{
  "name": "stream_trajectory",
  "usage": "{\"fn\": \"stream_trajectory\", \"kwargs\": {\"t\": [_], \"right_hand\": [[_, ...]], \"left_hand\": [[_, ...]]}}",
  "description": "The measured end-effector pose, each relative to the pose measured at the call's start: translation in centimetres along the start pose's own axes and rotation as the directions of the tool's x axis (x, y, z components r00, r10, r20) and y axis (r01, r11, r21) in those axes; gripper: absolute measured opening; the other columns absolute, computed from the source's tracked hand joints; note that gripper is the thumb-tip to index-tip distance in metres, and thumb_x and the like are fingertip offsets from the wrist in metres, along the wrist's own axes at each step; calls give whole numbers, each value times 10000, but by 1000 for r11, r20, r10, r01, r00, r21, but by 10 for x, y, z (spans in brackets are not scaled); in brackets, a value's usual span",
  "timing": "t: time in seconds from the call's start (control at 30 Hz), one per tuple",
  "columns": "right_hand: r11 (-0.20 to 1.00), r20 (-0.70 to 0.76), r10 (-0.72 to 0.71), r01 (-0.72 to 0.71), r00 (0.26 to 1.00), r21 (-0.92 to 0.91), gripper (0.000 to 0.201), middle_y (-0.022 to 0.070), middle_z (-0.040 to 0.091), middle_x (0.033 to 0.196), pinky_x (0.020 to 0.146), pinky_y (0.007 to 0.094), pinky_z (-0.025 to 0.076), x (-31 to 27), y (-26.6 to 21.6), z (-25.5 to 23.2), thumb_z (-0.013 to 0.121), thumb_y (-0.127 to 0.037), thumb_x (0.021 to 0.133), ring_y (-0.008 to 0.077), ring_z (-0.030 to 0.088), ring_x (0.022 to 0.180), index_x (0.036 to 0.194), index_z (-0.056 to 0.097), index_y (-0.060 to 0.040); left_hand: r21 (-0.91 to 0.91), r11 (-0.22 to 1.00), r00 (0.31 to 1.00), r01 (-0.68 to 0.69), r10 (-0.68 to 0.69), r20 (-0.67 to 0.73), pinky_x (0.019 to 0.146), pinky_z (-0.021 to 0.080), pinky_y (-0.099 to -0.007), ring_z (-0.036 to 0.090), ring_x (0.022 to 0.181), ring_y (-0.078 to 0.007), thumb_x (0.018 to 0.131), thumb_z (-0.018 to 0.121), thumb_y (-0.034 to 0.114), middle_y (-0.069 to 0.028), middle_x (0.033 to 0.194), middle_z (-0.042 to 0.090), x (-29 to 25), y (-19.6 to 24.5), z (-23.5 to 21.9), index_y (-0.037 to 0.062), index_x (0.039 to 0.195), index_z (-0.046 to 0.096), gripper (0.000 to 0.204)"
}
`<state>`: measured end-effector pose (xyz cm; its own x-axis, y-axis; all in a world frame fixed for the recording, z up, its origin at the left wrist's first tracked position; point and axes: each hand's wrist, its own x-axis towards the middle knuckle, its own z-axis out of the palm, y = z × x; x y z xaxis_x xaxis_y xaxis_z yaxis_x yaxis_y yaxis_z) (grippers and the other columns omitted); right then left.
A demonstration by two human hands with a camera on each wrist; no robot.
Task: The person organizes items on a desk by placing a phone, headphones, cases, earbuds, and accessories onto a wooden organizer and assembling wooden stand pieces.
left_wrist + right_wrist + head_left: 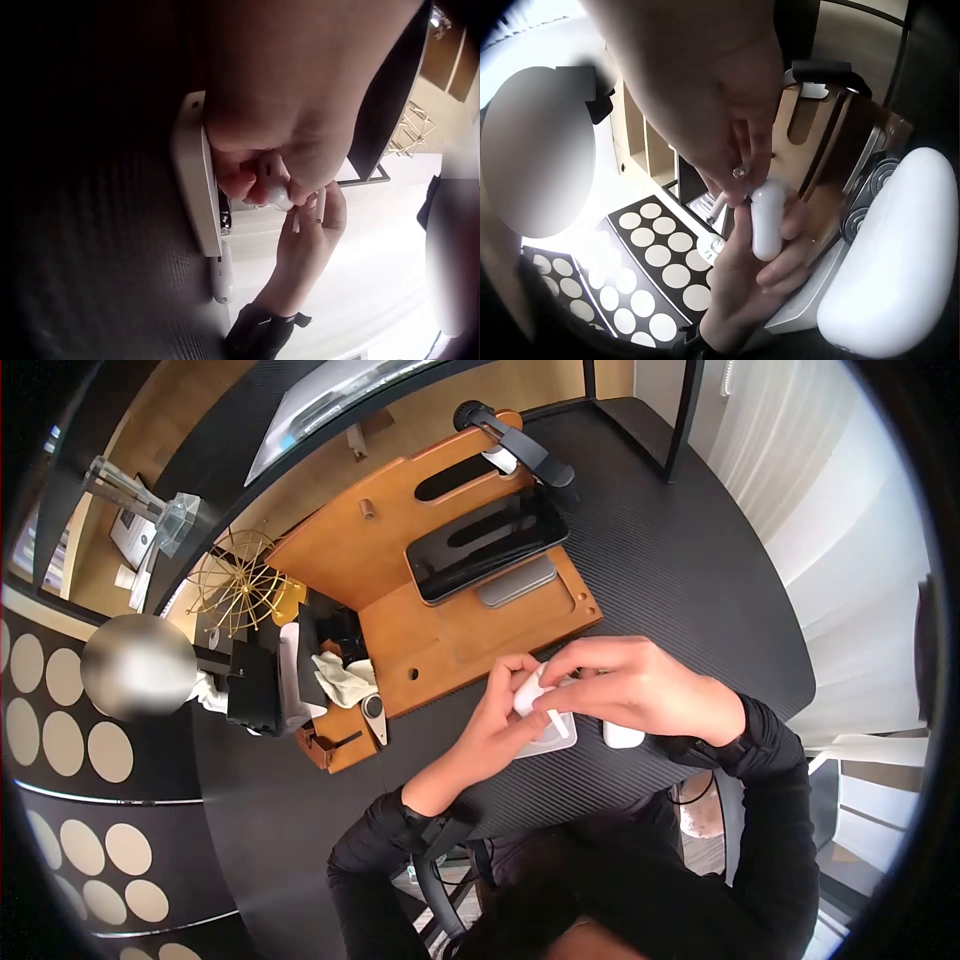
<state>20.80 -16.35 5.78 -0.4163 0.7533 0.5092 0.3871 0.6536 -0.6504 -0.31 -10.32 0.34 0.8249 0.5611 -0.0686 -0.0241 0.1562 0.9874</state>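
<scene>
Curled fingers of the left hand point(480, 735) grip a smooth white rounded piece point(527, 694), which looks like a large earbud or small case point(767, 225). The right hand point(645, 685) meets it from the other side; its fingertips pinch a small white piece with a thin stem point(321, 205), close against the first. Fingers partly hide both pieces. Below the hands lies a shallow white box point(196, 172), its inside mostly covered. Beside it on the table rests a white rounded case point(622, 735), large in the right wrist view point(892, 255).
A tan desk organizer point(400, 650) stands beyond the hands, holding a black phone point(485, 545) and a grey slim case point(517, 581). Left of it are a white cloth point(345, 680), a watch point(373, 706) and a gold wire wheel point(243, 585). A black stand point(535, 458) is clamped behind.
</scene>
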Motion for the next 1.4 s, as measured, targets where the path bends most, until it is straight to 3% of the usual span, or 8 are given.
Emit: {"fn": "stream_trajectory", "kwargs": {"t": [0.17,0.27,0.5,0.57,0.67,0.93,1.13,1.4], "right_hand": [[980,-67,19,-32,998,-198,241,104,613,978,716,334,531,-2,9,-1,675,2,749,255,643,846,988,689,-26],[996,-149,73,-79,986,-35,185,90,634,994,664,292,517,-6,18,4,685,8,790,199,639,786,965,734,-27],[980,-267,145,-176,953,-94,177,80,606,886,587,272,494,-9,14,-1,746,12,750,166,608,725,926,737,-5],[983,-247,126,-155,961,-100,172,80,606,889,592,274,496,-10,14,-1,746,9,751,167,608,736,922,736,-4],[983,-208,90,-120,974,-136,160,79,610,897,609,282,501,-11,11,0,747,-3,753,174,612,762,913,735,-4],[987,-174,151,-159,973,-34,147,72,626,910,642,293,512,-12,12,2,747,-45,762,196,627,787,905,735,-9],[1000,-99,5,-5,995,-1,179,80,644,889,665,315,520,-11,17,3,706,-16,710,232,629,772,888,695,-8],[996,-126,44,-34,991,81,136,97,678,901,658,311,539,-13,18,6,709,-22,742,231,659,777,875,698,-3]], "left_hand": [[-91,991,994,95,-90,60,724,479,-243,544,908,-98,964,562,118,-97,1144,546,2,-4,-10,65,1285,268,438],[-157,988,999,-6,13,38,700,471,-239,552,923,-108,947,593,108,-101,1163,551,2,0,-3,63,1341,283,503],[-103,994,1000,-23,24,15,953,439,-327,545,1127,-180,880,679,65,-125,1253,547,2,-3,1,57,1419,320,648],[-107,994,1000,-4,6,15,998,416,-343,533,1163,-189,871,687,56,-127,1262,546,2,-3,1,54,1414,323,654],[-59,996,998,-67,67,-5,795,497,-280,597,1045,-175,834,708,23,-115,1198,577,3,-4,3,50,1401,333,680],[-29,998,997,-55,57,47,966,437,-334,562,1137,-185,809,727,4,-114,1237,574,2,-4,0,37,1397,344,703],[-131,986,989,104,-88,121,980,440,-321,557,1157,-186,850,716,83,-102,1250,569,0,-2,-3,27,1385,397,626],[-39,999,985,23,-16,174,979,437,-315,561,1159,-184,859,709,90,-109,1241,574,1,-6,-5,20,1376,386,613]]}}
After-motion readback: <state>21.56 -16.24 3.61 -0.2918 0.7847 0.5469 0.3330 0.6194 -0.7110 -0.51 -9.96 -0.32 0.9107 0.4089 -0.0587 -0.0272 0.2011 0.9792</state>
